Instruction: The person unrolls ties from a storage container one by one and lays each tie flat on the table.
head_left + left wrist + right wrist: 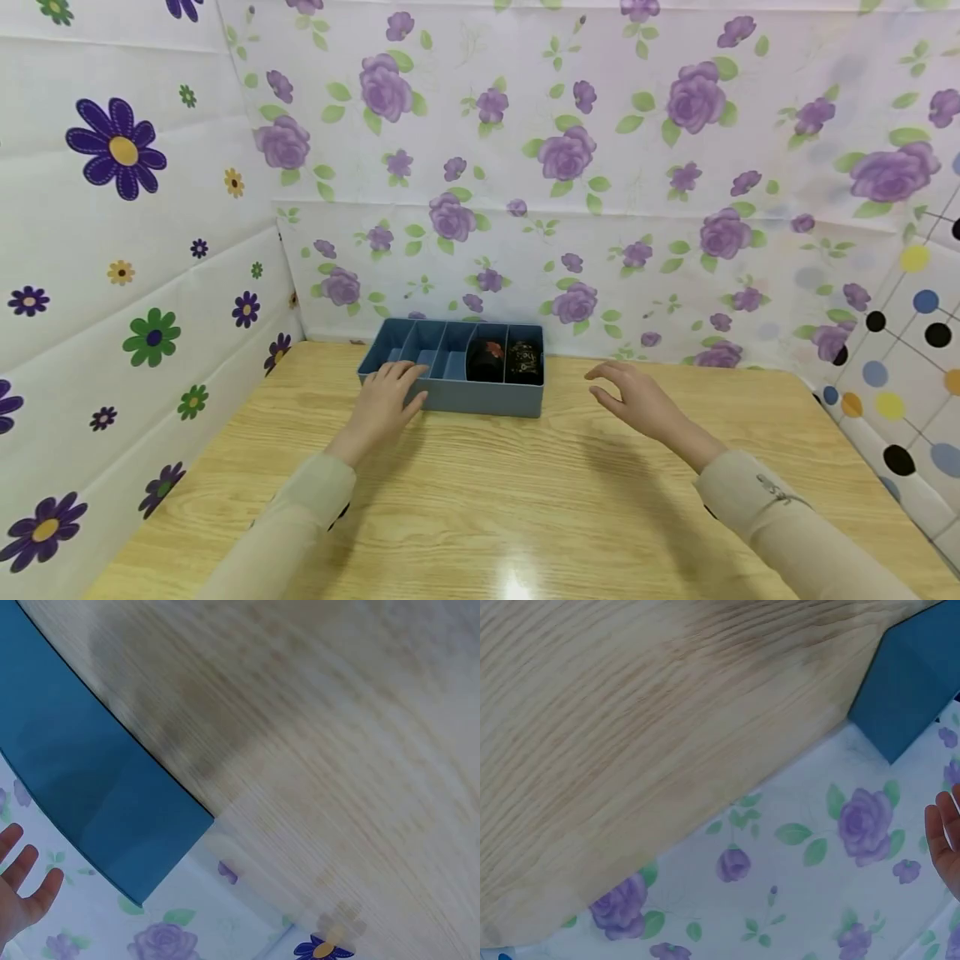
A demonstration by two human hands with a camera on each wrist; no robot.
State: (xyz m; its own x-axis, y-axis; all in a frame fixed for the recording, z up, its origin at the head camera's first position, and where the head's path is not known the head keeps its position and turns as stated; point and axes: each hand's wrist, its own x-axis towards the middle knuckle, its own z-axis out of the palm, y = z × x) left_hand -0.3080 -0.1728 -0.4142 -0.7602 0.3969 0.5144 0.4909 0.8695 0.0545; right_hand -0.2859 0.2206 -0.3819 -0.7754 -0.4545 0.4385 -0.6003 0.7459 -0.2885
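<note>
A blue divided box [457, 398] stands at the back of the wooden table, its compartments in a row. Its two rightmost compartments each hold a dark rolled item: one black with a red patch [486, 367], the other black with gold print [524, 363]. The other compartments look bare. At the box's front left, my left hand [386, 400] has its fingers loosely bent over the front rim; whether they touch it, I cannot tell. To the right of the box, my right hand [633, 402] hovers above the table with relaxed fingers and holds nothing.
The wood-grain table [510, 492] stretches in front of the box. Behind it hangs a cloth with purple roses [562, 158]. A flower-print cloth [150, 250] covers the left side, and a dotted cloth [915, 375] the right.
</note>
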